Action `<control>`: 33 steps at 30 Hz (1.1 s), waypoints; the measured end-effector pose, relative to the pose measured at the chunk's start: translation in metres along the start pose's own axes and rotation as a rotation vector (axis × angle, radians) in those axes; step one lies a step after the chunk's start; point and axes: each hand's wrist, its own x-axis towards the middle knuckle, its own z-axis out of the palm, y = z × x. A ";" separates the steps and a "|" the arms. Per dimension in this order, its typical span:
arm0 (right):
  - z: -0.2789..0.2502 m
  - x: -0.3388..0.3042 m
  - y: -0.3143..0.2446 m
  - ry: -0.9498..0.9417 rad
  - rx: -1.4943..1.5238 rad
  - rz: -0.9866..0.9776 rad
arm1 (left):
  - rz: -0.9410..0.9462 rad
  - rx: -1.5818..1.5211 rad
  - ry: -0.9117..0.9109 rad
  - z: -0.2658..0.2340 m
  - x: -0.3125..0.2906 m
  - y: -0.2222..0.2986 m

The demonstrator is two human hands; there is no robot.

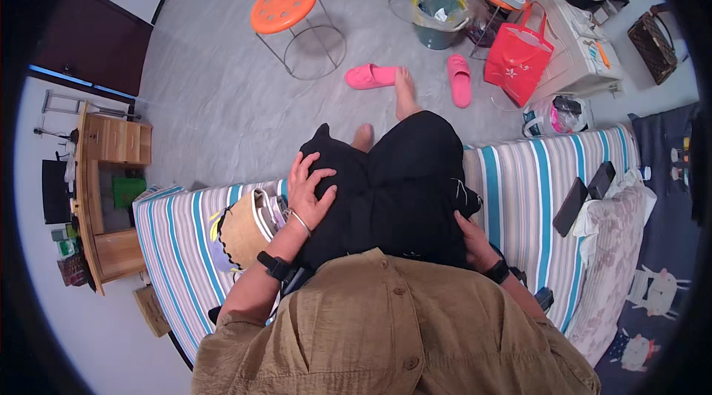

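The black cloth trousers (393, 195) are covering the lap of a person who is sitting on the edge of a bed with a white, grey and blue striped cover (512, 195). On the trousers' left thigh, near the knee, the left hand (310, 198) is lying palm down with its fingers spread, holding nothing. A pale, thin bangle (300, 223) is circling that wrist, and a black wristband (276, 266) is sitting higher up the forearm. The right hand (476, 243) is touching the outer side of the other thigh; from here I cannot tell how far its fingers are curled or whether it is pinching the cloth. Just ahead of it, a thin white cord (466, 191) is showing against the black fabric.

Beside the left forearm, a tan bag with a black wavy trim (246, 228) is resting on the bed. Over to the right, two dark, flat, oblong objects (569, 206) are lying near a pale patterned pillow (615, 247). Below, one bare foot is reaching a pink slipper (371, 77), while a second pink slipper (460, 81) is lying apart on the grey floor (215, 98). Farther out, a round orange stool with metal legs (283, 6) is standing to the left, and a green bucket (436, 37) and a red carrier bag (519, 54) are standing to the right.
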 end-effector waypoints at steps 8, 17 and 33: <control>0.001 0.001 0.000 -0.021 0.010 0.016 | -0.001 -0.002 0.021 -0.002 -0.003 0.000; 0.010 0.000 -0.004 -0.037 0.029 0.025 | 0.003 0.011 0.045 -0.004 -0.009 0.000; 0.009 -0.006 -0.006 -0.058 0.050 -0.002 | -0.021 0.001 0.036 0.001 0.000 -0.005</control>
